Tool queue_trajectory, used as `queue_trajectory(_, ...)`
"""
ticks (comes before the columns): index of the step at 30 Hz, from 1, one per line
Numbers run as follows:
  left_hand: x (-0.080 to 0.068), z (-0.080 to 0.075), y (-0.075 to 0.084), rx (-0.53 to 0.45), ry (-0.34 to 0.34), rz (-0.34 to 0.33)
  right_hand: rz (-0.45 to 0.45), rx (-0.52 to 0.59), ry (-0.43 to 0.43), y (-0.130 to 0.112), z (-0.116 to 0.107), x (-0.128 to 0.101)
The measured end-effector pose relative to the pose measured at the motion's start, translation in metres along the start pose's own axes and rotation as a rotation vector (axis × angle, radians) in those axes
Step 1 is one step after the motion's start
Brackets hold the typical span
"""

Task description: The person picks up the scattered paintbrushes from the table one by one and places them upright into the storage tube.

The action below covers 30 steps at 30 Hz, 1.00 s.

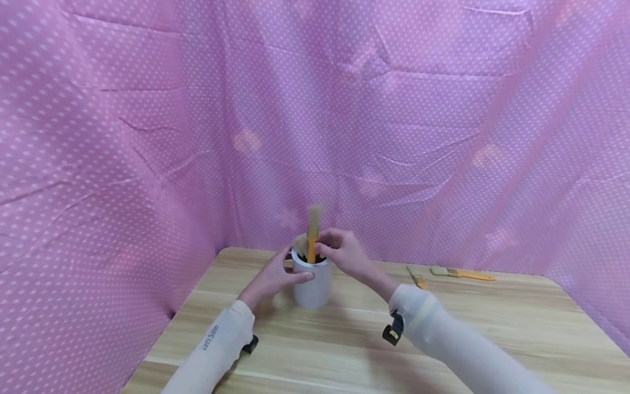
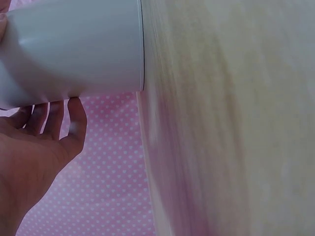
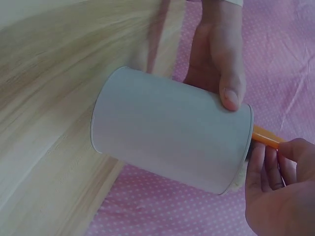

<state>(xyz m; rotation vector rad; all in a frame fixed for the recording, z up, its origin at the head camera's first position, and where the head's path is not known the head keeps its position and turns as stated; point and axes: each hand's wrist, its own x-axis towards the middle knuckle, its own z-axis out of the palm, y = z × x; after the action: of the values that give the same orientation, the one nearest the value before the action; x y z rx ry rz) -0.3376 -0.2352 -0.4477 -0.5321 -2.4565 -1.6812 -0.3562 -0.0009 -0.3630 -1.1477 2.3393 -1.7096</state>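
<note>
A white cylindrical holder (image 1: 312, 290) stands upright on the table, its dark inside partly visible at the top. My left hand (image 1: 273, 279) holds it from the left, thumb on the near side and fingers around the far side. In the right wrist view, my right hand (image 3: 283, 189) pinches an orange handle (image 3: 266, 137) at the holder's rim. That paintbrush (image 1: 314, 224) stands in the opening with its pale bristles up, slightly blurred in the head view. Beside it, more pale bristles (image 1: 300, 244) show above the rim. The lower ends inside the holder are hidden.
Toward the table's back right lie a flat paintbrush (image 1: 462, 273) with an orange handle and another brush (image 1: 417, 278), partly covered by my right arm. The wood-patterned table (image 1: 305, 361) ends at a pink dotted curtain (image 1: 344, 137) behind and at both sides.
</note>
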Motion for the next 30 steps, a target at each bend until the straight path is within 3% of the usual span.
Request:
queue_trajectory(7, -0.003, -0.001, 0.003, 0.013, 0.005, -0.045, -0.047, -0.112, 0.021, 0.000, 0.010, -0.002)
queue_trajectory(15, -0.003, -0.001, 0.003, 0.020, 0.011, -0.020, -0.086, -0.129, 0.099, 0.004, 0.012, -0.007)
queue_trajectory(21, -0.004, 0.003, 0.003, 0.025, 0.033, -0.025, -0.123, -0.167, 0.126, 0.009, -0.012, -0.025)
queue_trajectory(30, -0.011, 0.008, 0.004, 0.032, 0.070, -0.110, -0.007, -0.258, 0.163, 0.038, -0.075, -0.065)
